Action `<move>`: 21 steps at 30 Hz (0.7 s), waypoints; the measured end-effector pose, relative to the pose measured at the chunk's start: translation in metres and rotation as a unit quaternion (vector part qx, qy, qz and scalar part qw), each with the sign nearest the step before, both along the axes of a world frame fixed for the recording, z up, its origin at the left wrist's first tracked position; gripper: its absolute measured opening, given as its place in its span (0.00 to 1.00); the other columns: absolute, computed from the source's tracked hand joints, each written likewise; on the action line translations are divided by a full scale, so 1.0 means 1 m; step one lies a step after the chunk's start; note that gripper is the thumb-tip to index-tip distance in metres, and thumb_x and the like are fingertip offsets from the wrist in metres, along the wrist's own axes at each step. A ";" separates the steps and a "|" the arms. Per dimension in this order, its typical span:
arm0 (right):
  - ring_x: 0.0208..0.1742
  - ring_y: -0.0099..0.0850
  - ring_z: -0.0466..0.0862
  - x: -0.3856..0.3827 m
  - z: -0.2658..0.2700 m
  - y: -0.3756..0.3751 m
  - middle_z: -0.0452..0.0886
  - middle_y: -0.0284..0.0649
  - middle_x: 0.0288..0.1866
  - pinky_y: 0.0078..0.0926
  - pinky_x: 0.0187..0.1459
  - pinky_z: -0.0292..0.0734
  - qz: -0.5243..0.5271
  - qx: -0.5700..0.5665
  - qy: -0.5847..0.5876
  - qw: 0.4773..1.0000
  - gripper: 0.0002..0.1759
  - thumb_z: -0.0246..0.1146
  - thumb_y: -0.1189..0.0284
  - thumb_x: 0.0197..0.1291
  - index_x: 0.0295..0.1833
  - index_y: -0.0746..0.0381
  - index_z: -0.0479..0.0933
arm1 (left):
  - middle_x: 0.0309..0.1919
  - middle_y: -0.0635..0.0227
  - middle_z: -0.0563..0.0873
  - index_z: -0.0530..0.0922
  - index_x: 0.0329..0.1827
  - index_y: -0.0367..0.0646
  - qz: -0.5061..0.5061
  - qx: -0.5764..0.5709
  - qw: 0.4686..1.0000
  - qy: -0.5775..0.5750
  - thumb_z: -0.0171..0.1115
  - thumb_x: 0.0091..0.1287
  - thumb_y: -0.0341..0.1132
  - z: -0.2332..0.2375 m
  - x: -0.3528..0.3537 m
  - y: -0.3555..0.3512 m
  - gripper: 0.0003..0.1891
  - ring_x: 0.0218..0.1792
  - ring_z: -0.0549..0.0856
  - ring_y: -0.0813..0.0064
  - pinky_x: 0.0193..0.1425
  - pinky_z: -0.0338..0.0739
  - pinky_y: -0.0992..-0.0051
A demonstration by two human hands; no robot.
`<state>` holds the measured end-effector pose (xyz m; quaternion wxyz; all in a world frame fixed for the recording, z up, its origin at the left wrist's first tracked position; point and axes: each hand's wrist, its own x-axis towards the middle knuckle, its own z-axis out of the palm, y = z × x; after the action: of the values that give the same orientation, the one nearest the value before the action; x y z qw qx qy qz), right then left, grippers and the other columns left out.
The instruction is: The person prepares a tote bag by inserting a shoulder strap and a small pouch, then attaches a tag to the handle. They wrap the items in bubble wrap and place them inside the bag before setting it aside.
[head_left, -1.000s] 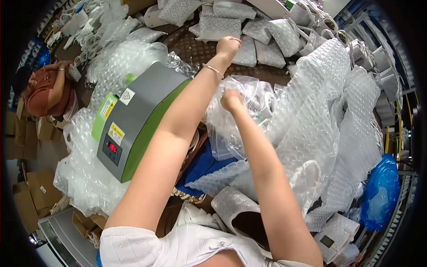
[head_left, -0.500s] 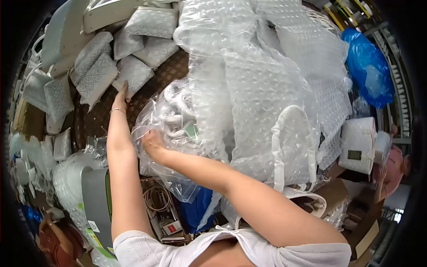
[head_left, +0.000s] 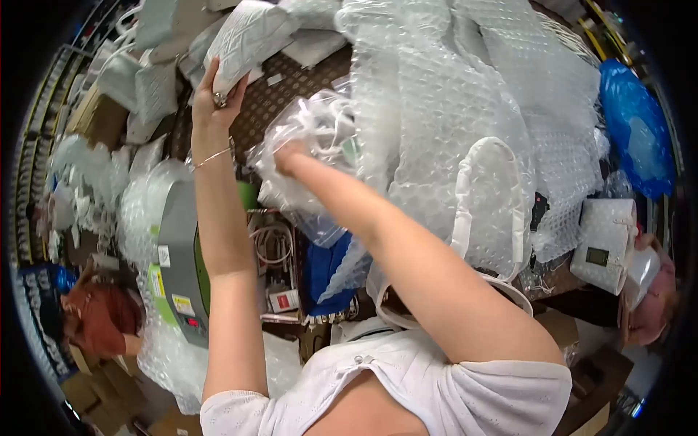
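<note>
My left hand (head_left: 220, 94) is closed on the lower end of a white patterned pouch (head_left: 253, 40), which it holds up over the brown patterned table surface (head_left: 280, 93). My right hand (head_left: 291, 158) is at a clear plastic bag (head_left: 280, 190), its fingers curled at the bag's edge and partly hidden. White straps (head_left: 331, 120) lie bunched inside that bag. More pale pouches, such as a patterned one (head_left: 156, 91), lie beyond and to the left of my left hand.
Bubble wrap (head_left: 458, 123) covers the middle and right. A white handle (head_left: 465, 189) stands near my right arm. A grey-green machine (head_left: 182, 261) sits at lower left. A blue plastic bag (head_left: 636, 127) is far right. Co-workers (head_left: 105, 316) are at both sides; one holds a white bag (head_left: 605, 243).
My left hand has lifted a pouch off the pile. My right hand stays at the plastic bag. The whole view has shifted and turned somewhat.
</note>
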<state>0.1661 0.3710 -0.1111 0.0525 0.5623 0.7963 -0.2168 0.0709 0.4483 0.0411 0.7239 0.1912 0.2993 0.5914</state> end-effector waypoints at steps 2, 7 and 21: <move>0.62 0.42 0.74 0.004 0.008 0.013 0.73 0.45 0.62 0.41 0.62 0.68 0.070 -0.068 -0.049 0.994 0.22 0.52 0.65 0.59 0.57 0.61 0.75 | 0.45 0.61 0.84 0.77 0.50 0.40 0.027 0.023 0.999 -0.003 0.62 0.63 0.32 0.033 -0.009 -0.049 0.13 0.47 0.84 0.64 0.51 0.82 0.61; 0.45 0.39 0.82 0.063 0.082 0.009 0.82 0.45 0.48 0.36 0.46 0.78 -0.064 -0.084 0.190 0.976 0.23 0.64 0.54 0.52 0.49 0.58 0.80 | 0.47 0.62 0.84 0.77 0.50 0.39 -0.023 0.153 0.988 -0.004 0.57 0.67 0.34 0.090 -0.028 -0.142 0.12 0.48 0.83 0.65 0.53 0.82 0.63; 0.41 0.24 0.78 0.296 0.275 -0.296 0.80 0.35 0.38 0.22 0.43 0.72 -0.057 -0.089 0.270 0.957 0.17 0.59 0.66 0.63 0.53 0.65 0.73 | 0.36 0.68 0.83 0.73 0.52 0.34 0.072 0.092 0.951 0.285 0.63 0.61 0.31 0.092 0.005 -0.387 0.17 0.32 0.82 0.82 0.32 0.77 0.85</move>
<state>0.4624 0.0749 0.1637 -0.1270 0.5202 0.7248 -0.4334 0.0760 0.0615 0.1332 0.5433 0.3953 0.4501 0.5882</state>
